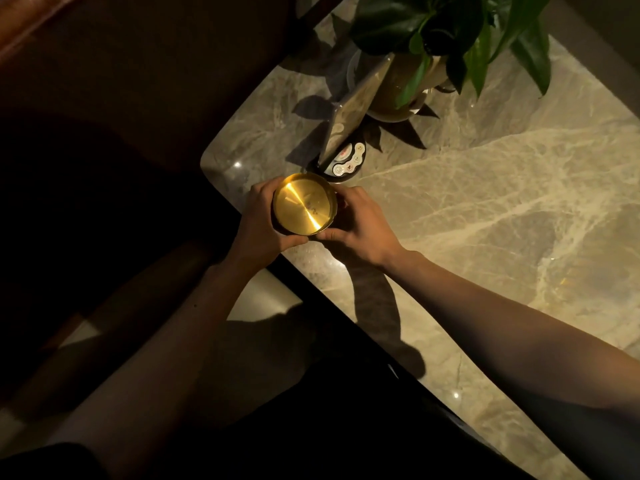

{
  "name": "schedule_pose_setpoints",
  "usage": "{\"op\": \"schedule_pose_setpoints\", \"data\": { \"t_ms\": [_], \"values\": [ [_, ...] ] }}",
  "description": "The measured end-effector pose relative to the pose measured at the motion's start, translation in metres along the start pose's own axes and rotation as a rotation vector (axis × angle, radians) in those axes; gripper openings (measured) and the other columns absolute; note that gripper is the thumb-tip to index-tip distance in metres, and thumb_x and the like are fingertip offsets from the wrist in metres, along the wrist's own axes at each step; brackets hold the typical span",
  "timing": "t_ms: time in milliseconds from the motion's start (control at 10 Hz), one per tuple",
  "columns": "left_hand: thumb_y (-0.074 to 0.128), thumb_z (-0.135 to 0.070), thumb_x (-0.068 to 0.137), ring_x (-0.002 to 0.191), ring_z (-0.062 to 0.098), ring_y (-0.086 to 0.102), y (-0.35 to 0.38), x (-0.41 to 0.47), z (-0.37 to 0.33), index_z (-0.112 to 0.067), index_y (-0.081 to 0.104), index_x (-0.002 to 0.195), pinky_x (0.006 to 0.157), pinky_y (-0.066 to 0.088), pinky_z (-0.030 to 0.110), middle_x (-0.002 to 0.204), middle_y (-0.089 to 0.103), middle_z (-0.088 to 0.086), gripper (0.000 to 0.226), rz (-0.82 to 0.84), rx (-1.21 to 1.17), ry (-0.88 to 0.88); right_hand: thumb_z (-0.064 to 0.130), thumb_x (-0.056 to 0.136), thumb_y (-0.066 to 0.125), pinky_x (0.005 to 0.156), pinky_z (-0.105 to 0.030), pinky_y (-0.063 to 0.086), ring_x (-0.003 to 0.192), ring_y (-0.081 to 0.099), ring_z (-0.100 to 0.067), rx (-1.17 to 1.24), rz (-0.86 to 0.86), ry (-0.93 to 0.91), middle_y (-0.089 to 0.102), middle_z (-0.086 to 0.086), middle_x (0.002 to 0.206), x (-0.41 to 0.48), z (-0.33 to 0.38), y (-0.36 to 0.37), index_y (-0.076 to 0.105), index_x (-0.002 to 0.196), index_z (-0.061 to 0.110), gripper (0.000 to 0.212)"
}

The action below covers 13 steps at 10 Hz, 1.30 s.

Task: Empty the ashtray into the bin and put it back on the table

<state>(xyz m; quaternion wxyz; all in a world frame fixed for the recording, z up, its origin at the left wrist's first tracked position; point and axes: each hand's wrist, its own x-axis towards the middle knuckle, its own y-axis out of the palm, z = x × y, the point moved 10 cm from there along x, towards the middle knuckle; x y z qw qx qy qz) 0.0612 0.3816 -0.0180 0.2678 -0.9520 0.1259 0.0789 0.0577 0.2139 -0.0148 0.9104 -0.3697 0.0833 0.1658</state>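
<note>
1. Two hands clasp the gold ashtray (304, 209) between them: left hand (265, 225) wrapped round its left wall, right hand (358, 225) round its right wall, thumbs nearly meeting at the near rim.
2. Both hands are curled partway closed on the ashtray; it sits at the corner edge of the marble table (502, 209), whether resting on it or lifted just above, cannot tell.
3. Fingers on the far side are hidden behind the ashtray wall. Left of the table all is deep shadow; no bin can be made out.
4. Ashtray is round, no long axis; open mouth faces up. Small specks lie on its floor.
5. Just beyond stands a tilted card stand (346, 133), then a potted plant (440, 39).
</note>
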Motion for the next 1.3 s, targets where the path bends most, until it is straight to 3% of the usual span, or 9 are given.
{"op": "schedule_pose_setpoints", "data": {
  "t_ms": [100, 300, 500, 900, 1100, 1300],
  "values": [
    [0.096, -0.010, 0.051, 0.131, 0.031, 0.044, -0.004, 0.004, 0.010, -0.003, 0.037, 0.143, 0.104, 0.046, 0.051, 0.141, 0.040, 0.018, 0.110, -0.003, -0.002, 0.006, 0.043, 0.071, 0.084, 0.101, -0.023, 0.034, 0.123, 0.049, -0.022, -0.010, 0.003, 0.009, 0.053, -0.012, 0.134, 0.008, 0.000, 0.010, 0.042, 0.144, 0.010, 0.091],
    [0.095, -0.012, 0.052, 0.132, 0.031, 0.043, -0.011, 0.008, 0.024, -0.006, 0.037, 0.144, 0.106, 0.045, 0.050, 0.144, 0.040, 0.016, 0.109, -0.015, 0.016, -0.031, 0.045, 0.071, 0.083, 0.098, -0.021, 0.033, 0.121, 0.050, -0.023, -0.020, -0.008, 0.005, 0.054, -0.012, 0.133, 0.017, 0.004, 0.018, 0.044, 0.142, 0.008, 0.089],
    [0.095, -0.014, 0.053, 0.129, 0.028, 0.046, -0.011, 0.009, 0.030, -0.010, 0.039, 0.145, 0.106, 0.045, 0.045, 0.143, 0.044, 0.014, 0.108, -0.010, 0.022, -0.062, 0.049, 0.070, 0.082, 0.098, -0.029, 0.041, 0.117, 0.052, -0.023, -0.034, -0.004, 0.024, 0.055, -0.011, 0.130, 0.018, 0.002, 0.025, 0.045, 0.141, 0.009, 0.089],
    [0.093, -0.014, 0.057, 0.129, 0.028, 0.048, -0.009, 0.007, 0.036, -0.009, 0.038, 0.146, 0.104, 0.046, 0.049, 0.143, 0.045, 0.014, 0.105, -0.020, -0.020, -0.039, 0.047, 0.070, 0.083, 0.095, -0.025, 0.036, 0.117, 0.051, -0.023, -0.063, -0.015, 0.016, 0.057, -0.011, 0.129, 0.018, 0.003, 0.026, 0.046, 0.138, 0.009, 0.086],
    [0.094, -0.012, 0.056, 0.137, 0.027, 0.043, -0.005, 0.002, 0.041, -0.008, 0.028, 0.150, 0.110, 0.042, 0.049, 0.149, 0.039, 0.014, 0.115, -0.009, -0.071, -0.090, 0.045, 0.071, 0.084, 0.097, -0.023, 0.034, 0.121, 0.050, -0.023, -0.056, -0.009, 0.022, 0.056, -0.011, 0.132, 0.018, 0.003, 0.025, 0.045, 0.140, 0.008, 0.088],
    [0.093, -0.015, 0.060, 0.138, 0.028, 0.041, -0.007, -0.008, 0.033, -0.005, 0.027, 0.149, 0.111, 0.040, 0.050, 0.149, 0.038, 0.017, 0.112, -0.066, -0.090, -0.078, 0.041, 0.074, 0.082, 0.105, -0.034, 0.040, 0.124, 0.051, -0.027, -0.004, -0.002, 0.021, 0.053, -0.015, 0.135, 0.015, 0.001, 0.020, 0.041, 0.143, 0.005, 0.088]
  ]
}}
